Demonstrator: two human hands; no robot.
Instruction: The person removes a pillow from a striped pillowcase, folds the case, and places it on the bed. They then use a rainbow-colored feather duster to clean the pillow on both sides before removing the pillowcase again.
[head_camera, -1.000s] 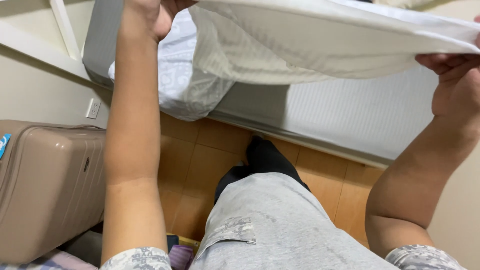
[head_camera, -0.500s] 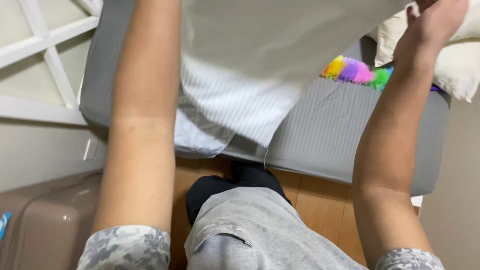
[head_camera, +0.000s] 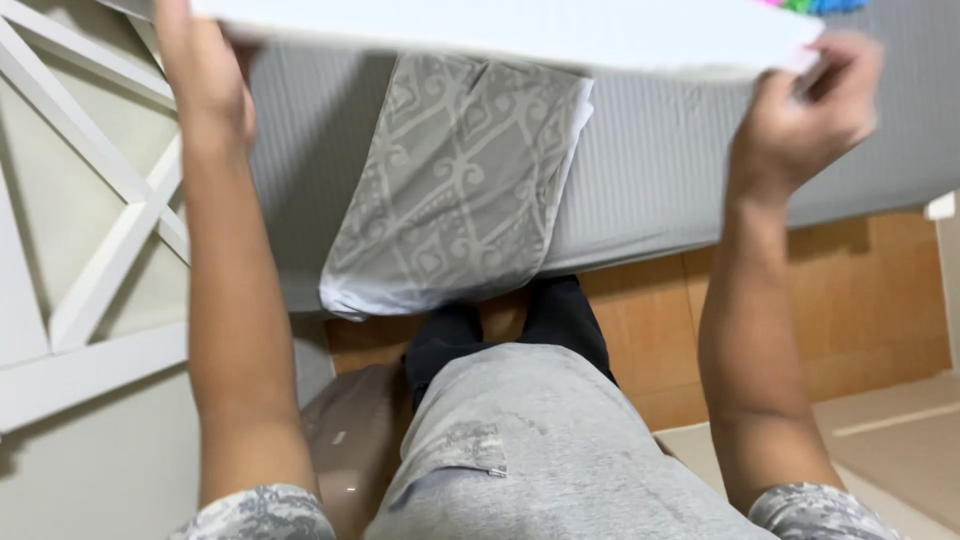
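Both arms up: left hand (head_camera: 205, 75) and right hand (head_camera: 805, 115) each pinching an edge of the white sheet (head_camera: 520, 30), stretched flat over the grey mattress (head_camera: 650, 170); patterned pillowcase (head_camera: 450, 190) hangs below.

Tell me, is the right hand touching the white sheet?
Touching. The head view shows the right hand pinching the corner of the white sheet, its fingers curled over the edge.

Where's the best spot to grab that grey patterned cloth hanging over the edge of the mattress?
Probably the patterned cloth is best pinched at its lower hem, from below on the floor side: that end droops free over the mattress edge, while its top lies under the white sheet.
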